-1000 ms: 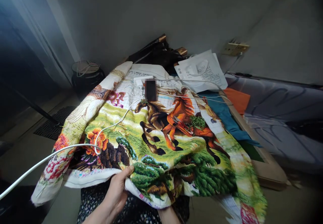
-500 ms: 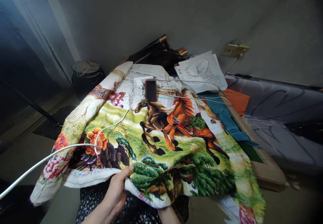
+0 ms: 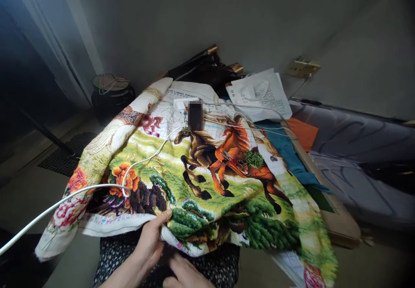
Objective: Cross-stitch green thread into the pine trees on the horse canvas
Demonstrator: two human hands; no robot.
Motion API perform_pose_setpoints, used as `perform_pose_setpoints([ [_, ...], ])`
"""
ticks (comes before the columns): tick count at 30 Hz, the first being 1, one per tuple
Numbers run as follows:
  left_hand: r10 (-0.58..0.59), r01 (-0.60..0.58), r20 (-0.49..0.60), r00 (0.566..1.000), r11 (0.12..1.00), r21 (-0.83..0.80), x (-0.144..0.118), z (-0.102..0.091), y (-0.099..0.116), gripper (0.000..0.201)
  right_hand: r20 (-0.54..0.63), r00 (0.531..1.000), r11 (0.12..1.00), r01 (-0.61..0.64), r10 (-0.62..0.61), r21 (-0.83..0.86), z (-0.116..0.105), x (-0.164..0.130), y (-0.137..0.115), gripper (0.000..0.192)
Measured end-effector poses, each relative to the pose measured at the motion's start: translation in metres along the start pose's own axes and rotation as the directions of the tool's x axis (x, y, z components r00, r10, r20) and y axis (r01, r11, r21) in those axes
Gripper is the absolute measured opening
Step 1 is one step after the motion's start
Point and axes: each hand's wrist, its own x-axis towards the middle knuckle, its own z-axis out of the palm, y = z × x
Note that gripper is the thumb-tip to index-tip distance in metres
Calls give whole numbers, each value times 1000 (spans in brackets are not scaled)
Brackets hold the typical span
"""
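While the left hand (image 3: 149, 244) grips the embroidery (image 3: 207, 180), the right hand (image 3: 184, 275) has emerged.

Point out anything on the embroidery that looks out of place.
A white charging cable snakes and loops across the horse-patterned cross-stitch cloth, and a tangle of green thread lies loose on the orange horse.

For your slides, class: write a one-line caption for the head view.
Left hand grips the near edge of a horse cross-stitch cloth; right hand rests beneath it, a white cable trailing across.
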Motion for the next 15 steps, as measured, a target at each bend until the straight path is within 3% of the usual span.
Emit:
perform_pose_setpoints([
  [2, 10, -10, 7, 1000, 1000, -1, 0, 0, 0, 12, 29, 994, 994, 108, -109, 29, -17, -4, -18, 19],
  [4, 27, -27, 6, 1000, 1000, 0, 0, 0, 0, 10, -148, 969, 980, 198, -200, -24, -37, 4, -38, 26],
  [6, 40, -40, 17, 999, 999, -10, 2, -2, 0, 8, -381, 876, 938, 192, -297, -288, -54, 20, -53, 22],
  [8, 48, -47, 40, 998, 999, -24, 4, -4, 0, 9, -401, 843, 877, 157, -358, -453, -62, 40, -59, 19],
  [10, 58, -57, 51, 997, 998, -30, 6, -6, -1, 12, -366, 856, 854, 151, -365, -498, -63, 55, -59, 18],
  [12, 57, -55, 56, 997, 998, -27, 7, -6, -1, 13, -394, 866, 912, 149, -307, -383, -63, 63, -58, 18],
  [14, 34, -33, 74, 997, 999, -19, 6, -6, -1, 14, -441, 882, 985, 168, -165, -33, -73, 62, -62, 17],
  [15, 24, -22, 79, 997, 1000, -18, 6, -5, -1, 14, -454, 886, 964, 194, -92, 183, -82, 59, -68, 17],
])
